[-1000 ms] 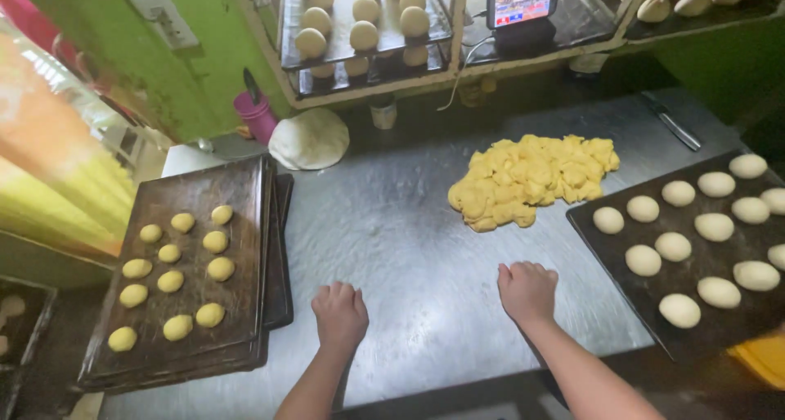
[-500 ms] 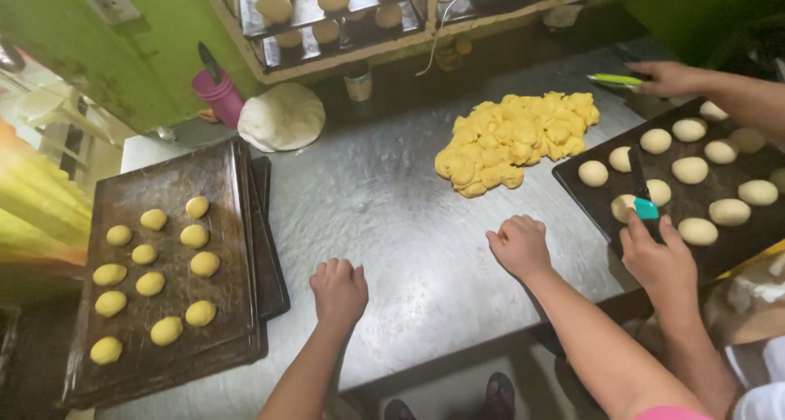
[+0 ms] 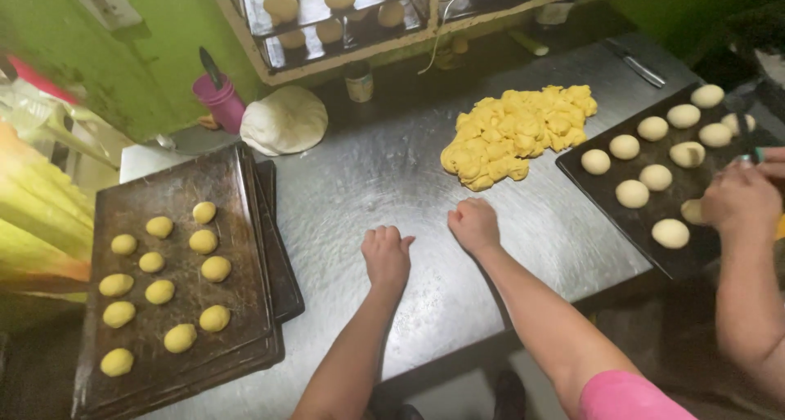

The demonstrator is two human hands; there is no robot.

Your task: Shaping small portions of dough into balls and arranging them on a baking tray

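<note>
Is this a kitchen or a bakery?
Probably a small bakery: a pile of yellow dough on a steel table, dark baking trays of dough balls, and racks of pale rolls.

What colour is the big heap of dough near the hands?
Bright yellow; the dough heap shows best in the head view.
</note>
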